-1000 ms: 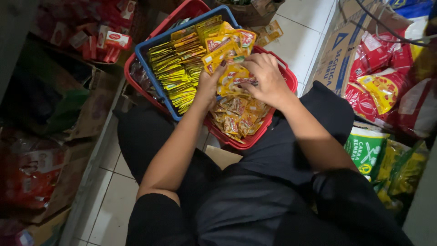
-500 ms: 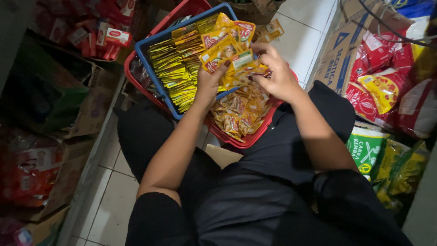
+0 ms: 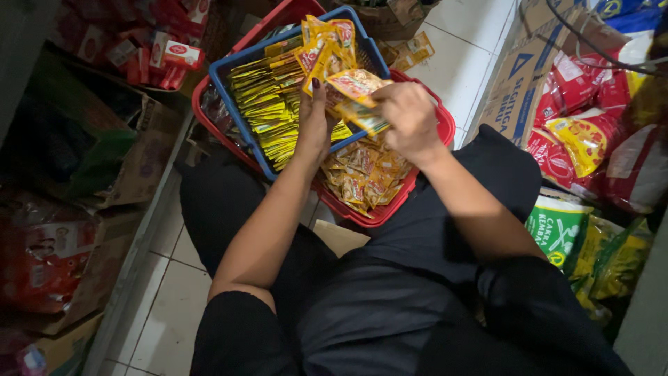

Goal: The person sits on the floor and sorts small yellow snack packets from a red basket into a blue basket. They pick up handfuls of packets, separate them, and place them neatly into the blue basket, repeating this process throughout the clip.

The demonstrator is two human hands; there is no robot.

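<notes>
My left hand [image 3: 314, 124] grips a strip of small yellow and orange sachets [image 3: 324, 43] raised above a blue basket [image 3: 221, 78]. My right hand [image 3: 407, 120] pinches the lower sachets of the same strip [image 3: 356, 87] at the right. The blue basket is packed with rows of yellow-green sachets [image 3: 268, 111]. It rests on a red basket [image 3: 444, 127] that holds a loose heap of orange sachets [image 3: 363, 177] just below my hands.
I sit on a white tiled floor [image 3: 170, 306] in black clothes. A cardboard box [image 3: 518, 83] and red, yellow and green bags [image 3: 581, 139] crowd the right. Red packets [image 3: 156, 49] and brown boxes [image 3: 132, 167] line the left.
Both hands lifted the sachet strip up out of the red basket and away from the heap. The strip's top end now stands higher over the blue basket.
</notes>
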